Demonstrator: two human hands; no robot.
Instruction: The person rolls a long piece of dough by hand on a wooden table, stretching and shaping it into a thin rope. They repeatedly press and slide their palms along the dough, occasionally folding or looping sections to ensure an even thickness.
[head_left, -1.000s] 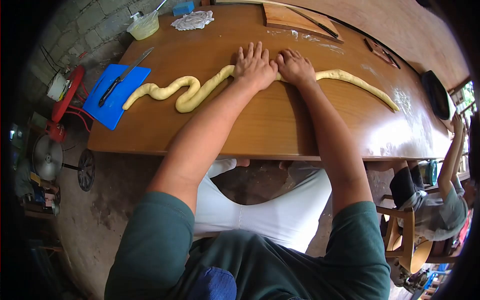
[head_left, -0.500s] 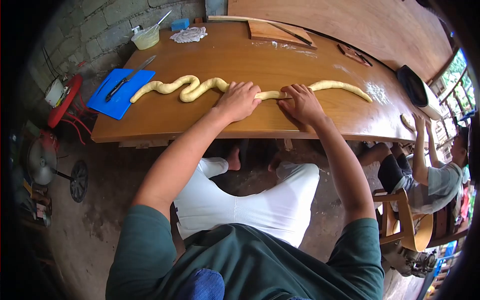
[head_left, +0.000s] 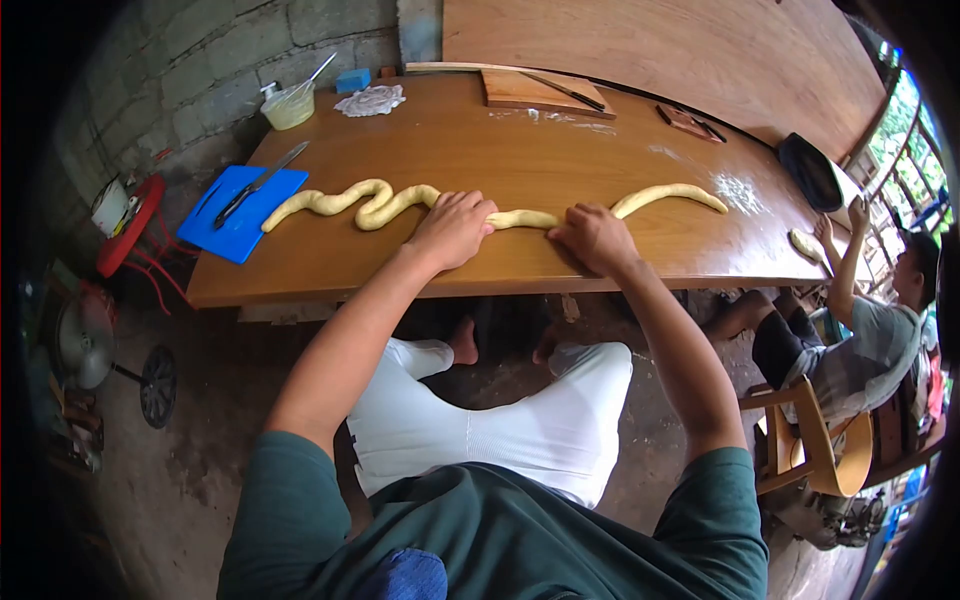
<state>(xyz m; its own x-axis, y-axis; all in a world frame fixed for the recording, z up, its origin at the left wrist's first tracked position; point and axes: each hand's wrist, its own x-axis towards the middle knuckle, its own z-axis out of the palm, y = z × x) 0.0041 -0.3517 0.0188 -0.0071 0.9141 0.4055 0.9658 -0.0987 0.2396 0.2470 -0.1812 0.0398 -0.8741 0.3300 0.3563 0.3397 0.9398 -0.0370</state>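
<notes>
A long pale-yellow rope of dough [head_left: 524,219] stretches across the wooden table, wavy at its left end and gently curved at its right. My left hand [head_left: 455,228] is curled over the rope near its middle, fingers closed round it. Farther right, my right hand [head_left: 592,238] also grips the dough, its fingers bent down over the rope. A short straight length of dough shows between the two hands. The parts under my palms are hidden.
A knife [head_left: 258,187] lies on a blue cutting board [head_left: 222,240] at the left. Behind stand a tub with a whisk [head_left: 290,108], a crumpled cloth [head_left: 370,101] and a wooden board [head_left: 520,90]. Flour [head_left: 738,194] dusts the right side. Another person [head_left: 860,340] sits at the right, hands raised.
My hands have moved slightly apart, and the length of dough between them is longer. The right hand has closed more over the rope. The whole view has shifted a little.
</notes>
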